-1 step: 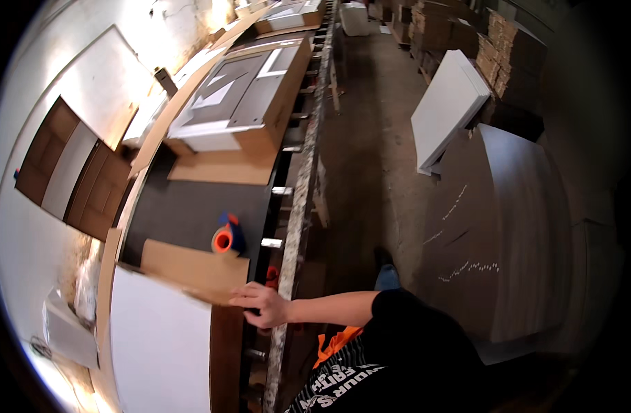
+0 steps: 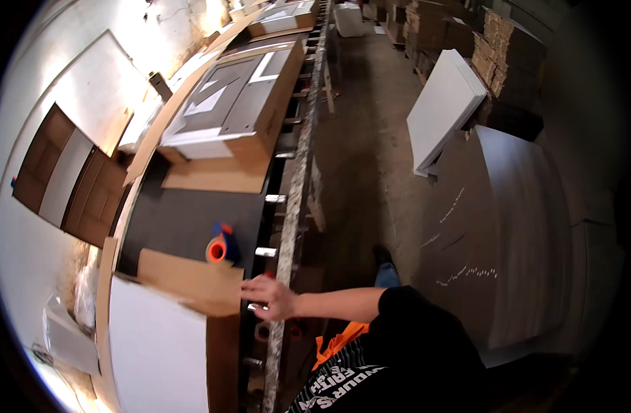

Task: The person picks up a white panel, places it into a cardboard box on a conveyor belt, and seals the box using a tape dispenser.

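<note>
My right hand (image 2: 270, 297) reaches in from the right, slightly blurred, with its fingers spread and nothing visible in them. Its fingertips are beside the outer corner of a raised cardboard flap (image 2: 191, 279), and I cannot tell whether they touch it. The flap belongs to a carton (image 2: 222, 358) in the near left, with a flat white panel (image 2: 157, 344) on top. Just beyond the flap, a blue and orange tape dispenser (image 2: 219, 249) stands on the dark bench surface (image 2: 184, 210). My left hand is out of view.
Another open carton (image 2: 250, 144) with grey and white panels lies farther along the line. A metal rail with rollers (image 2: 298, 172) borders the bench. Across the aisle are a white panel stack (image 2: 443, 110), a dark wood-grain stack (image 2: 522, 241) and piled cardboard (image 2: 505, 55).
My right hand has come off the edge of the cardboard flap and shifted a little right, its fingers spreading. The whole view has shifted slightly.
</note>
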The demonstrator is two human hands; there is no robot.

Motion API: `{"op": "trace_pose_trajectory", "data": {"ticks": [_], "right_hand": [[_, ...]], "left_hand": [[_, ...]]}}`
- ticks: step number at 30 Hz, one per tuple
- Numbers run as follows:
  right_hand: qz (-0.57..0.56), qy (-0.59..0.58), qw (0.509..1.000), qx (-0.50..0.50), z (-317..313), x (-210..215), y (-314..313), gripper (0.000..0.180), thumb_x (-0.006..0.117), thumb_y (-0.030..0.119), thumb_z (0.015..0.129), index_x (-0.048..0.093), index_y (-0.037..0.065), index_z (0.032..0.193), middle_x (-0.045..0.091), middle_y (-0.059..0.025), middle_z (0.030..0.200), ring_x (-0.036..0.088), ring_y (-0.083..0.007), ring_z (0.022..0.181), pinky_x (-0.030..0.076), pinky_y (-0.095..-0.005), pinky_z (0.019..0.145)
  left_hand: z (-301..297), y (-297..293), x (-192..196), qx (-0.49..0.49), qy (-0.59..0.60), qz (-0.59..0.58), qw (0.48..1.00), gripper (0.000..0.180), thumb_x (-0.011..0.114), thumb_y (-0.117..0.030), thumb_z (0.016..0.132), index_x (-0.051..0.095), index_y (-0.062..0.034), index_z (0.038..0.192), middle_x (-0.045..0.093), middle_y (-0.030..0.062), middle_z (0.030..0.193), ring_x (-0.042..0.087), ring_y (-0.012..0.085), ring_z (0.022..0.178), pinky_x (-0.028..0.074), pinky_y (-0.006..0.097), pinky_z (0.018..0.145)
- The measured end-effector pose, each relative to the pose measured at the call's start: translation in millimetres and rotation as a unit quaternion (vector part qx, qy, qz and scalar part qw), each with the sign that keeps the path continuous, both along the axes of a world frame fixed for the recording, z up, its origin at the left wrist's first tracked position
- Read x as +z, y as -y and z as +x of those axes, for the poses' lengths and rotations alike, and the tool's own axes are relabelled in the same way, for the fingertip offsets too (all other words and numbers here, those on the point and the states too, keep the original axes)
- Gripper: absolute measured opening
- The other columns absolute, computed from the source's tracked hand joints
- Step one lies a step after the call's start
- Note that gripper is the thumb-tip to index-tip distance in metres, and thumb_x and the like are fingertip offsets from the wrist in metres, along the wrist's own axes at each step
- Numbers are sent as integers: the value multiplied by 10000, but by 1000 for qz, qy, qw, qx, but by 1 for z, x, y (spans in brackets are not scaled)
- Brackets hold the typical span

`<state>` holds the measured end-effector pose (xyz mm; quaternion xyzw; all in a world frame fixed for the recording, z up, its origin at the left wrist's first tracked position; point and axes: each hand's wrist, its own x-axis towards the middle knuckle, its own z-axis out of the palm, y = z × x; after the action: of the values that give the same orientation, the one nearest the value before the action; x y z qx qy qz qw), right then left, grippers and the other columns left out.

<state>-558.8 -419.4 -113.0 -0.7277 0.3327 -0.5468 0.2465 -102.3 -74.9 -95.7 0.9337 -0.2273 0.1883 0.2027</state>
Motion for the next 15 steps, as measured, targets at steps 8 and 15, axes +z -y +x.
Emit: {"op": "trace_pose_trajectory", "data": {"ticks": [8, 15], "right_hand": [[147, -146, 821, -532, -548, -90, 225, 366, 618, 109, 662, 638, 4, 1012, 630, -248, 1013, 594, -450, 934, 489, -521, 833], [455, -82, 544, -701, -872, -81, 224, 599, 614, 254, 850, 458, 56, 1392, 473, -162, 1397, 449, -376, 1281, 410, -470, 1062]], "left_hand": [[-438, 338, 24, -451, 77, -225, 861, 523, 735, -87, 876, 542, -29, 1358, 683, 143, 1185, 690, 266, 1014, 585, 341, 847], [-652, 485, 65, -723, -119, 185, 655, 315, 685, -40, 903, 652, -21, 1215, 727, 111, 1011, 676, 157, 813, 550, 288, 719]]}}
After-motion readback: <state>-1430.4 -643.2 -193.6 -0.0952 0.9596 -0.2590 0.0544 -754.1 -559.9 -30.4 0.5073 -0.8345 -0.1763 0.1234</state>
